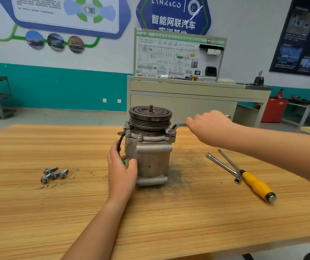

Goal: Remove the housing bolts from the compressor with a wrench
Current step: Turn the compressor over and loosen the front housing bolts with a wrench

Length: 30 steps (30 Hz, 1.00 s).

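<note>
1. So, compressor (150,152) stands upright on the bench (75,212), pulley (150,117) end up, right between the two sets of fingers.
2. L hand (121,169): fingers wrapped round the housing's left side, thumb across the front, gripping the body. A black cable (121,140) runs down just by the fingertips.
3. R hand (209,124): fingers curled tight round the wrench (178,126) handle, back of hand toward the camera.
4. Wrench head sits on a flange bolt (169,130) just left of the R fingers, at the compressor's right ear, under the pulley rim.
5. More bolt heads (140,135) still seated in the flange, above & a bit right of the L fingers.
6. A few loose bolts (53,174) lie in a small cluster, touching each other, well left of the L fingers on the bench.
7. L-shaped socket wrench (223,167) & yellow-handled screwdriver (253,182) lie side by side on the bench, below the R fingers & well right of the compressor. No fingers on either.
8. Dark grime smear (180,171) on the bench beside the compressor base, R side.
</note>
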Tool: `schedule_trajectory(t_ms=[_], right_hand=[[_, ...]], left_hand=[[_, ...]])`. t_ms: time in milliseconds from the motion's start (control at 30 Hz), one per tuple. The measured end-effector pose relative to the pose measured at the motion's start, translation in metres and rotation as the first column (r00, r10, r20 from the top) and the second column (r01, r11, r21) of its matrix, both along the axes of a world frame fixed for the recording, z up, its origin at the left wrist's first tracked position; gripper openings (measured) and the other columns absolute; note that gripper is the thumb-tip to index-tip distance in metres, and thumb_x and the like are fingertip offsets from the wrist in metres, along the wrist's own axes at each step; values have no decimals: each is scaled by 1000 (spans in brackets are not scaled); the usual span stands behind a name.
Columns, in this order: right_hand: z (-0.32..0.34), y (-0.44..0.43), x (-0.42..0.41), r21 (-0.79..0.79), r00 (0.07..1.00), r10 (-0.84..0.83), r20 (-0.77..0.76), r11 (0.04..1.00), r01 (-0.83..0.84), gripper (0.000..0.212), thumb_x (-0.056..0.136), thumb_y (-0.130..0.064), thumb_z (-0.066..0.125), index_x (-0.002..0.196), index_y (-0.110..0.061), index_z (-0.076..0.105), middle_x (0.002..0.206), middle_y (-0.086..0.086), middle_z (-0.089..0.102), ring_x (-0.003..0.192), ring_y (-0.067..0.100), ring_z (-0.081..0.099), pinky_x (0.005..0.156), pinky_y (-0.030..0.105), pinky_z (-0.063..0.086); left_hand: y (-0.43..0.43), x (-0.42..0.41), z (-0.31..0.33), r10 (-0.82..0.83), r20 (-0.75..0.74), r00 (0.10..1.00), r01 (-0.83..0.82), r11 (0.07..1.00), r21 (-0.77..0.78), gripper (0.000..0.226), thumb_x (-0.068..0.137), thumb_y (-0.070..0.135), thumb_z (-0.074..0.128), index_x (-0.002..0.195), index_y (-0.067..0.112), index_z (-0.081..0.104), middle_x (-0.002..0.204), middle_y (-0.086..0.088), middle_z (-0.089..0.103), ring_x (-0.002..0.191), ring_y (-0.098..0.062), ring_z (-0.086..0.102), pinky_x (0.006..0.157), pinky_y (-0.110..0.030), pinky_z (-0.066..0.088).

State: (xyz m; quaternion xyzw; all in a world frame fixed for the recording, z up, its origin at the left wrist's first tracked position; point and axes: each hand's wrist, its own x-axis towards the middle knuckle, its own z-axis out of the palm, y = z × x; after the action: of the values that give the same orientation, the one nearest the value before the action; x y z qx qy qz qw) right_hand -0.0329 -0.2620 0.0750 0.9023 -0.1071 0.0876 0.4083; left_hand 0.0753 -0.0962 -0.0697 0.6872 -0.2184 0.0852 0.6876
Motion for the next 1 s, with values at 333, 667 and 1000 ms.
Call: schedule_trajectory(t_ms=[333, 667, 1000], right_hand=[[-16, -1, 33, 464, 931, -2, 364, 868, -179, 26, 95, -5, 41, 117, -7, 55, 102, 14, 63, 93, 31, 58, 71, 35, 46], [-17, 22, -46, 609, 854, -7, 520, 705, -364, 18, 97, -20, 36, 100, -11, 52, 62, 1, 50, 58, 24, 52, 50, 33, 35], [-16, 48, -51, 324, 970, -39, 240, 945, -42, 32, 91, -7, 38, 120, -16, 46, 61, -4, 29, 58, 19, 39, 40, 26, 18]], left_hand=[[2, -1, 0, -23, -22, 999, 22, 999, -30, 64, 89, 4, 49, 142, 29, 27, 141, 3, 34, 106, -4, 47, 86, -29, 44], [2, 1, 1, -35, -38, 999, 34, 999, -38, 63, 89, 6, 52, 142, 31, 26, 142, 3, 34, 108, -6, 46, 81, -25, 41], [1, 2, -1, -31, -34, 999, 30, 999, -38, 65, 88, 5, 52, 143, 29, 27, 142, 1, 34, 109, -7, 46, 80, -23, 40]])
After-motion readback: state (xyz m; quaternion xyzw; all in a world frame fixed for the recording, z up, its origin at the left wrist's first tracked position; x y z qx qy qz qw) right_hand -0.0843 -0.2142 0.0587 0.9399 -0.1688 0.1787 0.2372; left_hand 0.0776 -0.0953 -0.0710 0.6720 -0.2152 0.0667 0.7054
